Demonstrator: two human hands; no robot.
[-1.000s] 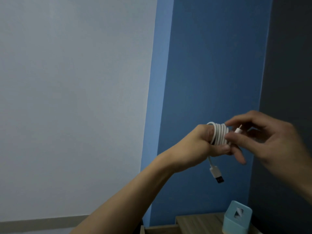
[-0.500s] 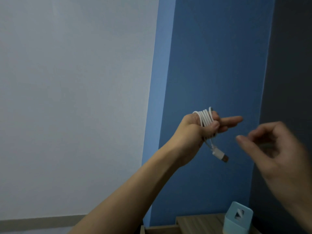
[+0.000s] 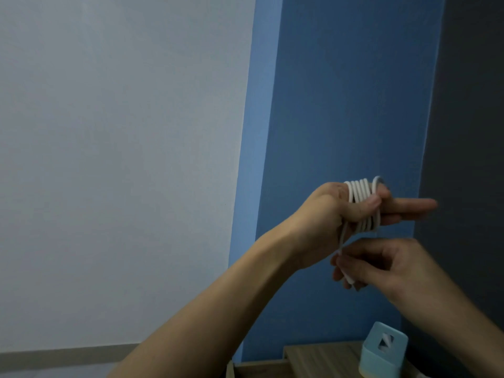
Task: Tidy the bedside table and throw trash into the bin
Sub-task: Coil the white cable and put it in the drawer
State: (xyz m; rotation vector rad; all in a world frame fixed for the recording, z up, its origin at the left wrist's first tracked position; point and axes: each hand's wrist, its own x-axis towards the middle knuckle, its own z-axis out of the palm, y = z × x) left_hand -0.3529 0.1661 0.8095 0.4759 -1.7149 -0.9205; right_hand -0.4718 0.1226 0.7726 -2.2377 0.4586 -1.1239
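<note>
A white charging cable (image 3: 361,195) is wound in several loops around the fingers of my left hand (image 3: 351,211), raised in front of the blue wall. My thumb presses on the coils and two fingers point right. Just below, my right hand (image 3: 381,266) pinches the cable's loose plug end (image 3: 347,276), which runs up to the coil. Only a corner of the wooden bedside table (image 3: 321,353) shows at the bottom edge. No bin is in view.
A light-blue tissue box (image 3: 381,353) stands on the table at the bottom right. A white wall fills the left, a blue wall panel (image 3: 341,105) the middle, and a dark grey surface (image 3: 469,132) the right.
My right hand let go of the coil, swung away to the right, then came back under my left hand and took the dangling plug end. The left hand rose slightly.
</note>
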